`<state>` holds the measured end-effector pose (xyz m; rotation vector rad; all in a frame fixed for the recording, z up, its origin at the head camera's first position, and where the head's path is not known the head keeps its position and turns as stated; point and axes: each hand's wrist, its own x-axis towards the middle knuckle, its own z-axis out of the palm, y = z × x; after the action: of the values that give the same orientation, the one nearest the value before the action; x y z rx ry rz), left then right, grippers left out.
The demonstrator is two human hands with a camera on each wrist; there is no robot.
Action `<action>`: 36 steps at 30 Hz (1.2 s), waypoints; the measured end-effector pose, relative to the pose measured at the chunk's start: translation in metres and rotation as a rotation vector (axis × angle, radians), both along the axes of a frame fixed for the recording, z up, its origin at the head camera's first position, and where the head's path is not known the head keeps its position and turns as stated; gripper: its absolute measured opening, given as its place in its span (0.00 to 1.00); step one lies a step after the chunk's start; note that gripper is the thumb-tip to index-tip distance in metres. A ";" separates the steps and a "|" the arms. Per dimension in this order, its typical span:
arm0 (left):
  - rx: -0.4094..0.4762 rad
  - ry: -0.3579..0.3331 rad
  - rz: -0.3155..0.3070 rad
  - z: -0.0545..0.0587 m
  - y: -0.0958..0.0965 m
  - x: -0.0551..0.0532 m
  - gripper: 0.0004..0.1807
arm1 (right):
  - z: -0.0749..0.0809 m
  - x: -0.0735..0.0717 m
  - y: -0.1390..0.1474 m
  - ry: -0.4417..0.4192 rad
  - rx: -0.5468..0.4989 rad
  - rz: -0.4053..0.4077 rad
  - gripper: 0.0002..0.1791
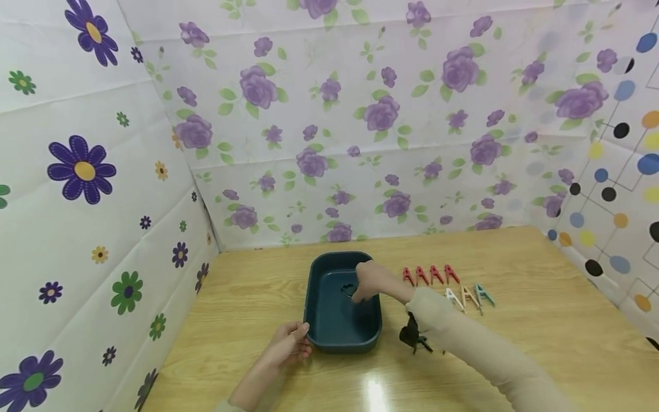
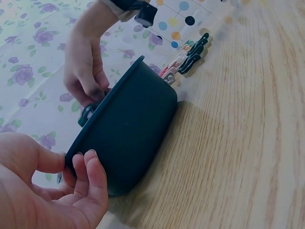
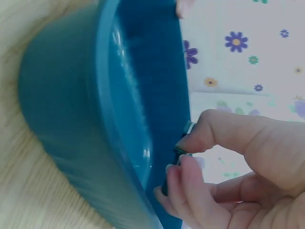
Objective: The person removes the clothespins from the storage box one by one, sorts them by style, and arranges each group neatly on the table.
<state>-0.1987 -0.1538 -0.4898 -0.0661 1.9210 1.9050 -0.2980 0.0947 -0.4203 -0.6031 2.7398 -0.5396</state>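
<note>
A dark teal plastic basin (image 1: 342,348) stands on the wooden table. My left hand (image 1: 292,343) grips its near left corner; in the left wrist view the thumb and curled fingers (image 2: 95,179) pinch the rim. Over the basin's inside, my right hand (image 1: 372,281) pinches a dark green clothespin (image 2: 86,116) between thumb and fingers. That clothespin (image 3: 181,151) is partly covered by the fingertips in the right wrist view. Right of the basin lie a row of several red clothespins (image 1: 436,275) and, nearer, a white (image 1: 455,299), an orange (image 1: 469,297) and a light teal clothespin (image 1: 484,294).
Dark green clothespins (image 2: 193,59) lie on the table to the basin's right, partly hidden under my right forearm in the head view. Flower-printed sheets (image 1: 288,114) stand behind and to the left of the table (image 1: 247,286); a dotted sheet (image 1: 618,217) borders the right.
</note>
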 end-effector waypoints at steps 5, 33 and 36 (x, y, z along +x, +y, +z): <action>0.008 0.003 0.005 -0.001 -0.002 0.000 0.11 | 0.001 0.009 0.020 -0.004 -0.140 -0.029 0.27; 0.114 0.026 0.127 0.000 0.003 0.002 0.19 | -0.025 0.079 0.143 0.106 -0.248 -0.243 0.10; 0.122 0.024 0.126 0.001 0.003 0.002 0.18 | -0.028 0.087 0.154 0.102 -0.234 -0.282 0.11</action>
<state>-0.1968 -0.1508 -0.4891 -0.1310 1.8514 2.1102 -0.2106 0.2491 -0.4486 -0.3002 2.9005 -0.9288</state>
